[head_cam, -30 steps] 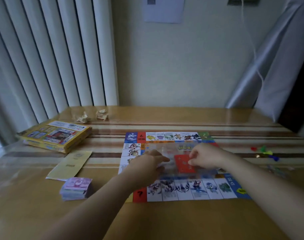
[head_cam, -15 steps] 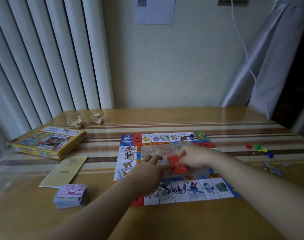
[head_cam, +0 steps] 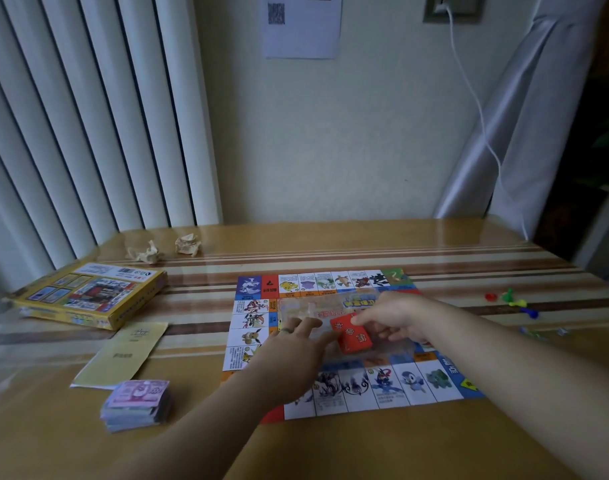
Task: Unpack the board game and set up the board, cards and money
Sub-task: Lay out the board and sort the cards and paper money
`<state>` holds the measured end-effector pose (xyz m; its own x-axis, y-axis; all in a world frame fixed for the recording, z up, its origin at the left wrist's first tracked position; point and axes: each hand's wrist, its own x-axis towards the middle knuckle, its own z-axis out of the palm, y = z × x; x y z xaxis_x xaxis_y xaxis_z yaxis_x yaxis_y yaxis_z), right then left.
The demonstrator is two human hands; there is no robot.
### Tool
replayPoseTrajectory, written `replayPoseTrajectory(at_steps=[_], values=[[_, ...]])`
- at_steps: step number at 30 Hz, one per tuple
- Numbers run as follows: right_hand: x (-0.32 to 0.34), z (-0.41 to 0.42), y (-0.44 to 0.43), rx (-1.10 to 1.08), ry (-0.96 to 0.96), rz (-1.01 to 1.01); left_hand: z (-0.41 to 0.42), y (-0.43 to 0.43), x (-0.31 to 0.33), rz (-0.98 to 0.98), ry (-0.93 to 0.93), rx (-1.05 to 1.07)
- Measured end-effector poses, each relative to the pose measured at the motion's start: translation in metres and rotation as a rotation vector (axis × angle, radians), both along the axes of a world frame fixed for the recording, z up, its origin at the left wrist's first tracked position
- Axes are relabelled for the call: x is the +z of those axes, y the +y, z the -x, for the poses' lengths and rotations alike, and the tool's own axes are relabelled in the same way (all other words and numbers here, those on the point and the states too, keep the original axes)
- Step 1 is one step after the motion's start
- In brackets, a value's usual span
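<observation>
Right hand (head_cam: 393, 320) on diagonal red deck (head_cam: 352, 336)

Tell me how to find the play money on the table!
Start at the wooden table, then the colourful game board in its middle. Look left of the board, toward the near edge: the play money sits just in front of a pale yellow leaflet. It is the only thick, squat stack, pinkish-purple on top.

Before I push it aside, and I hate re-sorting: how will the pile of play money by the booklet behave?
The pile of play money shows no band and uneven edges, so it will probably shear and fan out. The notes look thin, likely light and floppy. The glossy table may let it slide easily.
</observation>
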<state>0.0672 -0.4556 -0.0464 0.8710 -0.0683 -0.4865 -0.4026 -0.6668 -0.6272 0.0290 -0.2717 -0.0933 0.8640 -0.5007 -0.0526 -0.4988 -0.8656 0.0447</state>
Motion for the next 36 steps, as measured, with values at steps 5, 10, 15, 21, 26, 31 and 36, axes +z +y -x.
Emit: replayPoseTrajectory(at_steps=[5, 10, 15, 21, 26, 31, 36], values=[[0.003, 0.001, 0.004, -0.006, 0.008, -0.076, -0.001, 0.001, -0.005, 0.072, -0.024, -0.007], [-0.006, 0.000, 0.011, 0.044, 0.020, -0.070, 0.003, 0.007, 0.000, 0.177, -0.012, 0.041], [-0.016, 0.000, 0.011, 0.138, -0.075, 0.114, 0.018, 0.019, 0.001, -0.001, 0.342, 0.275], [-0.021, -0.007, 0.009, 0.084, -0.152, 0.103, 0.015, 0.023, -0.007, -0.074, 0.388, 0.291], [-0.020, -0.017, 0.006, 0.059, -0.193, 0.092, 0.006, 0.019, -0.006, -0.072, 0.389, 0.307], [-0.018, -0.028, 0.002, 0.056, -0.261, 0.028, -0.007, 0.015, -0.006, -0.026, 0.392, 0.334], [-0.014, -0.037, 0.001, 0.019, -0.285, -0.083, -0.026, 0.012, -0.007, -0.007, 0.386, 0.336]])
